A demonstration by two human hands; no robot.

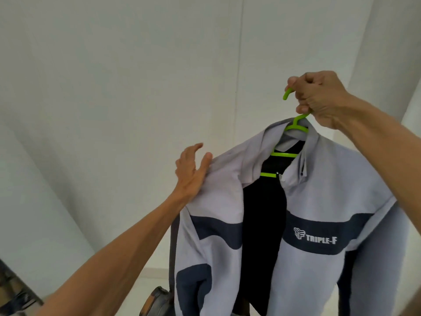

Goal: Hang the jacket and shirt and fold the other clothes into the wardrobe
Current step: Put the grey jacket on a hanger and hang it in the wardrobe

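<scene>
A light grey jacket point(330, 197) with dark navy bands and "TRIPLE-F" lettering hangs open on a bright green hanger point(296, 124). My right hand point(319, 99) is raised high and closed around the hanger's hook. My left hand point(193, 172) lies flat with fingers spread against the jacket's left shoulder, gripping nothing. The jacket's dark lining shows down its open front. The wardrobe and the other clothes are out of view.
Plain white walls fill the view behind the jacket, with a corner at the right. A dark rounded object point(157, 302) sits low below the jacket. Dark clutter point(13, 293) shows at the bottom left edge.
</scene>
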